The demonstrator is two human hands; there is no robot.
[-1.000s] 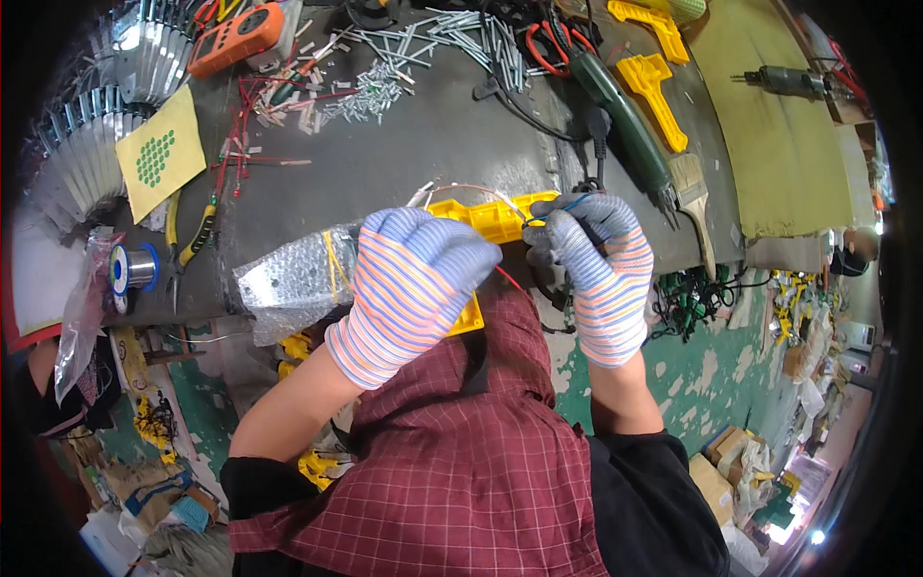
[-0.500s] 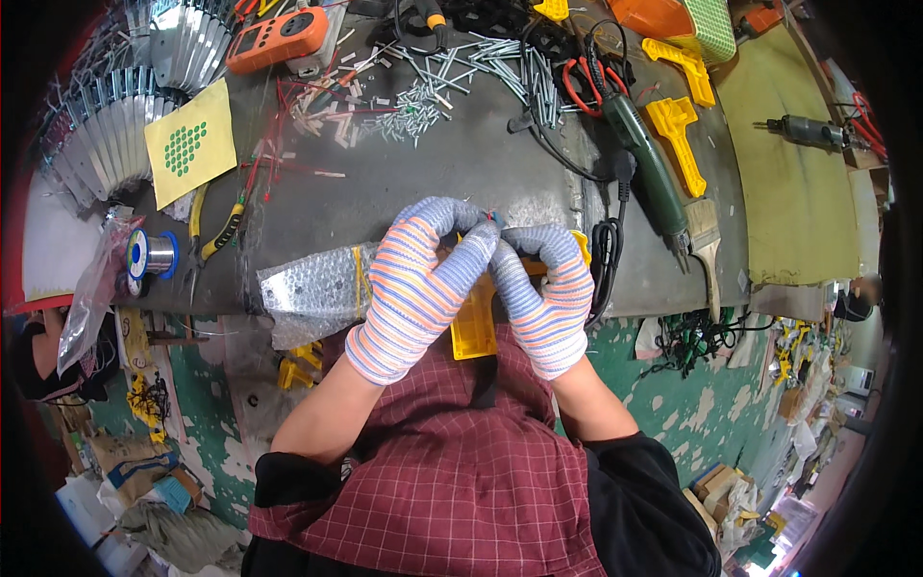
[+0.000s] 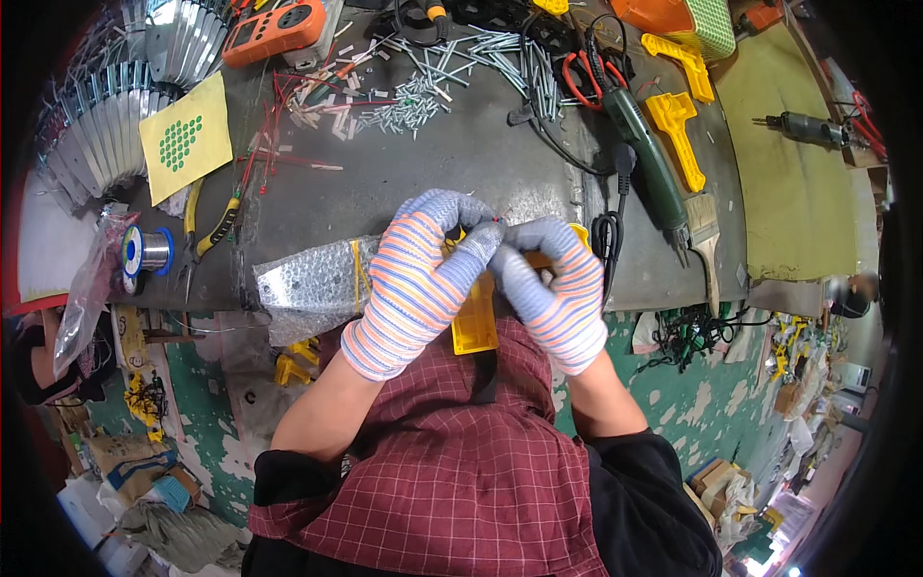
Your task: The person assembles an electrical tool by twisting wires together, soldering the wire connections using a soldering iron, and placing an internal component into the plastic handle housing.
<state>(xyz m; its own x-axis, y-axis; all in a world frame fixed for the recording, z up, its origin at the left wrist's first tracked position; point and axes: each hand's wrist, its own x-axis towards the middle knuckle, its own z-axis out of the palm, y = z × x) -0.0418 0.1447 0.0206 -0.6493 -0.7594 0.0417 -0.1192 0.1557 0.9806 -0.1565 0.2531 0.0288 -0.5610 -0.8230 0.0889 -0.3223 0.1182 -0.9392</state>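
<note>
Both my hands wear striped knit gloves and meet fingertip to fingertip over the front edge of the workbench. My left hand [image 3: 413,279] is closed in a pinch, with a speck of red showing at its fingertips; the thing itself is too small to name. Beside it, my right hand [image 3: 555,293] has its thumb and fingers drawn together, and what they hold, if anything, is hidden. Beneath the hands sits a yellow plastic housing [image 3: 474,325], partly covered by them. A bubble-wrapped package [image 3: 312,288] lies just left of my left hand.
Pliers [image 3: 204,236], a solder spool [image 3: 147,252] and a dotted yellow card [image 3: 187,139] lie left. Screws [image 3: 413,106], red wires [image 3: 274,144] and an orange meter [image 3: 274,34] are at the back. Rightward are a green power tool [image 3: 649,168], yellow handle parts [image 3: 678,135] and a brush [image 3: 705,245].
My right hand has shifted slightly right and turned, its fingertips drawing a little back from the left ones. The left hand stays nearly in place. The whole view has shifted slightly.
</note>
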